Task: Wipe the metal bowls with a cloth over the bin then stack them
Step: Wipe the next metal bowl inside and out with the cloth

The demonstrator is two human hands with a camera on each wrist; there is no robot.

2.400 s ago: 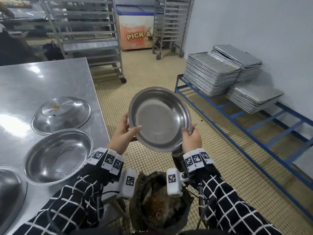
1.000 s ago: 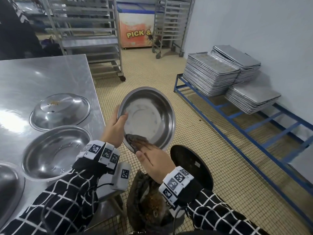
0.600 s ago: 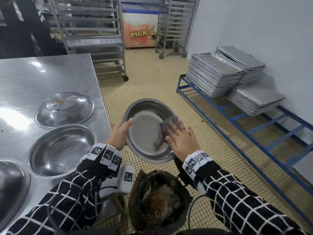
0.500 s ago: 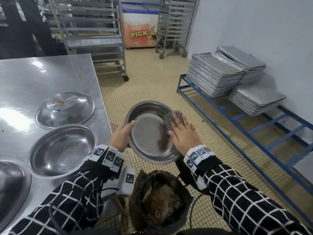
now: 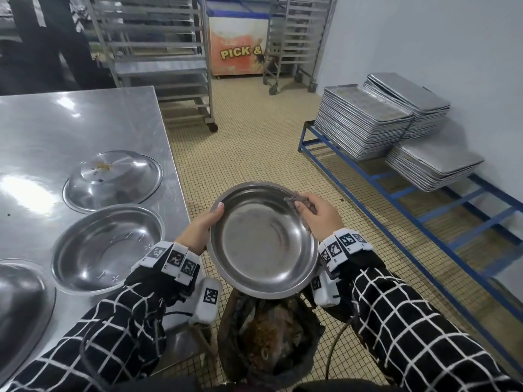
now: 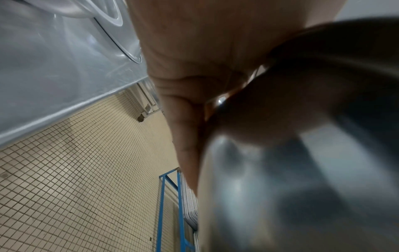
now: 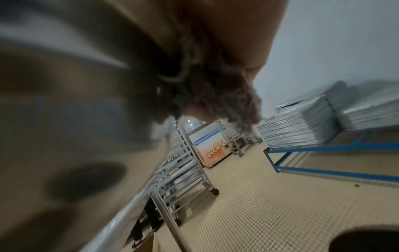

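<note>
I hold a shallow metal bowl (image 5: 263,239) tilted toward me above the open bin (image 5: 268,338). My left hand (image 5: 202,224) grips its left rim, thumb on the inside edge. My right hand (image 5: 317,213) grips the upper right rim with a dark grey cloth (image 5: 295,198) pinched against it. In the left wrist view the bowl's underside (image 6: 302,153) fills the right half. The right wrist view shows the cloth (image 7: 218,95) bunched under my fingers beside the blurred bowl (image 7: 64,102). On the steel table (image 5: 70,123) lie an upright bowl (image 5: 107,247) and an overturned bowl (image 5: 113,179).
A third bowl's edge (image 5: 22,312) shows at the table's near left. Stacks of metal trays (image 5: 382,123) sit on a low blue rack (image 5: 410,199) to the right. Wheeled tray racks (image 5: 158,52) and a chest freezer (image 5: 237,49) stand at the back on the tiled floor.
My right hand has left the inside of the bowl, where it rubbed the cloth, and now holds the upper right rim. The bowl has tipped flatter over the bin.
</note>
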